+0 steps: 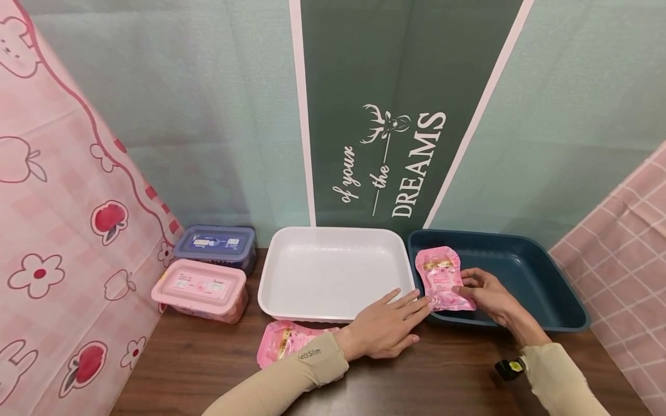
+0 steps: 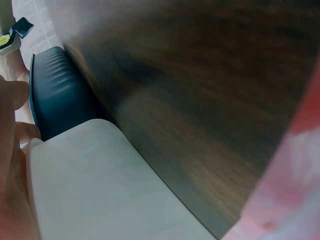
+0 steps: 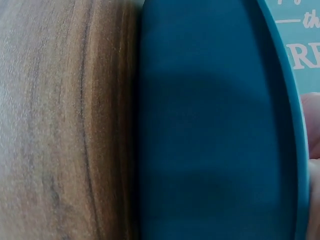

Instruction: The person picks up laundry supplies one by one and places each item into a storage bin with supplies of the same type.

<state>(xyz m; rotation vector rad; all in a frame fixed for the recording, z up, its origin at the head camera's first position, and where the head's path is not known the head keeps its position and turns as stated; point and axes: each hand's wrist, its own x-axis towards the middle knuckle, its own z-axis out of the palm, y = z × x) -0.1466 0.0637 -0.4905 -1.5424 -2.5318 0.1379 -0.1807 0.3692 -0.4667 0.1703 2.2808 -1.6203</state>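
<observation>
In the head view my right hand (image 1: 489, 297) pinches the right edge of a pink pouch (image 1: 441, 278), with the thumb on its printed face. The pouch is at the left end of a dark blue tray (image 1: 520, 277). My left hand (image 1: 386, 326) lies over the front right corner of a white tray (image 1: 333, 271), fingers straight and spread. Its fingertips reach the pouch's lower left corner; whether they touch it I cannot tell. A second pink pouch (image 1: 278, 344) lies on the table, partly hidden behind my left sleeve. The right wrist view mostly shows the blue tray's outer wall (image 3: 210, 125).
Two lidded tubs stand at the left, a pink one (image 1: 203, 289) in front of a blue one (image 1: 215, 245). A green cloth (image 1: 208, 115) hangs behind the trays. Pink patterned cloths flank the brown wooden table (image 1: 426, 381).
</observation>
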